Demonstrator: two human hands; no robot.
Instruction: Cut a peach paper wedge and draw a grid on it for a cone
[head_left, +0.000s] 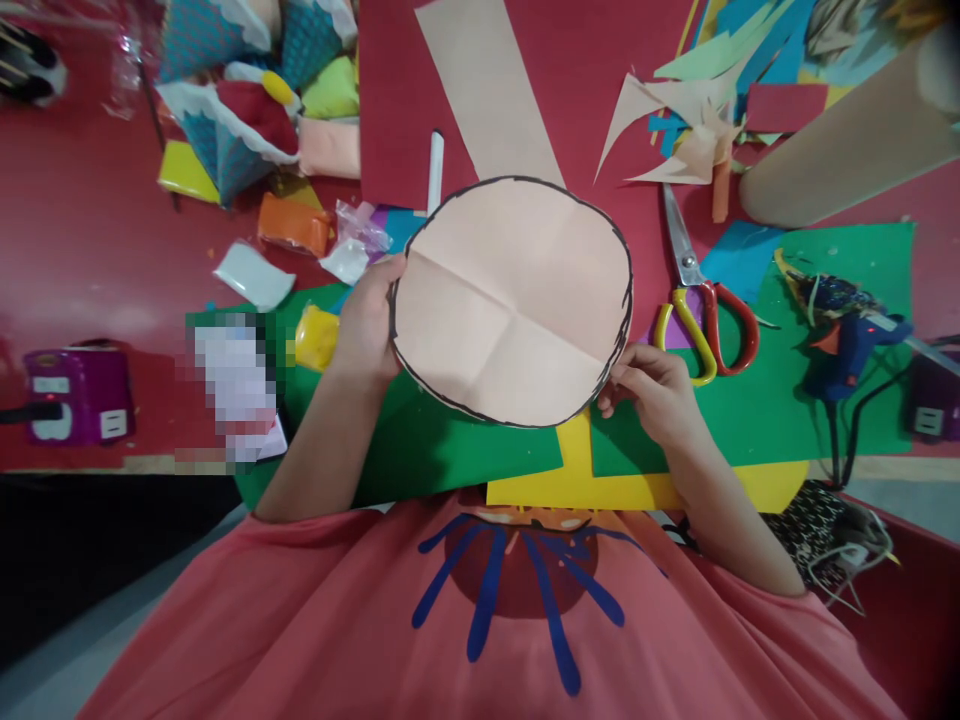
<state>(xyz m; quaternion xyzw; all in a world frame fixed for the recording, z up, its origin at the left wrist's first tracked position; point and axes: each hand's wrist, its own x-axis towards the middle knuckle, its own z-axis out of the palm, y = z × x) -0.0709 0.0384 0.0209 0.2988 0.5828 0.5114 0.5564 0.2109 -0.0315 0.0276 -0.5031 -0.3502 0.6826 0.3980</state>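
Observation:
A round pale peach paper disc with a black marker outline and crossing fold lines is held up over the table. My left hand grips its left edge, fingers mostly behind the paper. At the lower right edge, my right hand pinches the rim between thumb and fingers. Just right of the disc lie scissors with one yellow and one red handle. Behind it are a peach paper strip and a white pen.
Green sheets and a yellow sheet lie under my hands. A blue glue gun with its cable is at right, near a large paper roll. Clay packs, a phone and a purple box lie left.

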